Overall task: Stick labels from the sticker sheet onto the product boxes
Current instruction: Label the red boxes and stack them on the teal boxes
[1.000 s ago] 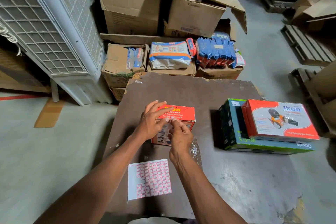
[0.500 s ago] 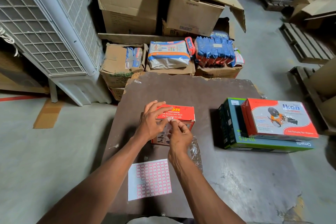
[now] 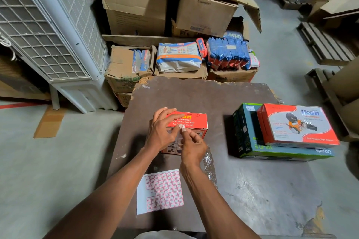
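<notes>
A small orange tape-dispenser box [image 3: 196, 121] stands in the middle of the brown table [image 3: 194, 95]. My left hand [image 3: 162, 132] rests on it, fingers laid straight across its top and thumb at the front top edge. My right hand [image 3: 193, 146] is just in front of the box and pinches a small white label [image 3: 181, 126] against that edge, next to my left thumb. The sticker sheet [image 3: 160, 191], white with rows of pink-framed labels, lies flat on the table near me, between my forearms.
At the table's right side an orange Ikon box [image 3: 297, 124] lies on a green Omada box [image 3: 252, 141]. Crumpled clear wrap [image 3: 209, 163] lies by my right wrist. Cartons and packs [image 3: 178, 56] stand behind the table, an air cooler [image 3: 48, 35] to the left, pallets [image 3: 326, 44] to the right.
Both hands stay at the box's front top edge; my right fingertips have shifted slightly on the label. The box and the sheet have not moved.
</notes>
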Motion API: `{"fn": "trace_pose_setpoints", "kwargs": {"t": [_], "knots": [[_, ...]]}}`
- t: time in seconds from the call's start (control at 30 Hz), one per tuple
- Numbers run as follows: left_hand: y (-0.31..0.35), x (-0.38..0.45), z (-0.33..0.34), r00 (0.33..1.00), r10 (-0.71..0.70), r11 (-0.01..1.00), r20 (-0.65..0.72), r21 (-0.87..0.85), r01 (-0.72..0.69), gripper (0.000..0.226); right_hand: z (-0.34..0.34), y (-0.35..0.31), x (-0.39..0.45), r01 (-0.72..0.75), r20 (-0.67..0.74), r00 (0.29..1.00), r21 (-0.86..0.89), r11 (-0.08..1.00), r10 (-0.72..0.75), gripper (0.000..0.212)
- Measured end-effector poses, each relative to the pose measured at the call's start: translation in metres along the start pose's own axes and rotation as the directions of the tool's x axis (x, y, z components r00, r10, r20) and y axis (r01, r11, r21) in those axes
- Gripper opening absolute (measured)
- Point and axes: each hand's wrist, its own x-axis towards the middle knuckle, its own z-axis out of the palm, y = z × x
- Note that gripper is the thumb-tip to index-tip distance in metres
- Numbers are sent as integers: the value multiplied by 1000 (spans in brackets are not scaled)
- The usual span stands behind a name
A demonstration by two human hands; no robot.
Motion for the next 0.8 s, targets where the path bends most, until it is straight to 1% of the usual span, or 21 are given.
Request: {"fn": "trace_pose_setpoints", "kwargs": {"t": [0.1,0.2,0.23,0.27,0.3,0.33,0.37,0.4,0.43,0.47,0.5,0.53,0.6,0.67,0.8], "knots": [[-1,0,1,1000,5,1000,3,5,-5,47,0,-1,1,-31,-19,999,-6,999,31,10],[-3,1,1,1000,0,1000,7,-2,0,47,-3,0,-1,-88,-46,995,-43,995,86,4],[-3,2,2,1000,-1,1000,11,-3,1,47,-7,0,-3,-57,-45,998,-100,993,53,1],[-4,2,2,1000,-1,1000,15,-4,1,47,-11,0,-6,23,-24,999,-179,984,-27,4],[-5,3,2,1000,-1,1000,19,-7,1,46,-16,-1,-9,154,34,988,-258,954,-150,8],[-5,3,2,1000,0,1000,20,-9,1,46,-22,-4,-12,327,132,945,-323,888,-301,10],[-5,3,1,1000,2,1000,17,-9,-2,45,-27,-9,-12,519,242,854,-379,766,-459,10],[-5,3,1,1000,10,1000,11,-4,-10,45,-32,-15,-8,686,343,726,-425,591,-596,8],[-4,2,1,1000,21,1000,3,2,-21,44,-35,-20,-1,790,434,598,-459,405,-674,9],[-4,1,1,1000,30,1000,-3,5,-30,43,-37,-25,9,834,509,514,-484,263,-690,14],[-3,1,1,999,33,999,-6,4,-33,43,-38,-31,19,847,570,478,-500,180,-668,20],[-2,0,0,1000,29,1000,-4,0,-29,43,-40,-36,28,849,618,474,-511,137,-627,26],[-2,0,-1,1000,19,1000,8,-2,-19,43,-44,-42,43,859,696,467,-504,92,-545,33],[-2,-1,-1,1000,10,1000,19,5,-11,45,-49,-45,57,890,761,415,-452,52,-498,29],[-2,-4,-2,1000,14,1000,21,16,-15,44,-51,-53,74,939,823,320,-342,40,-470,18]]}}
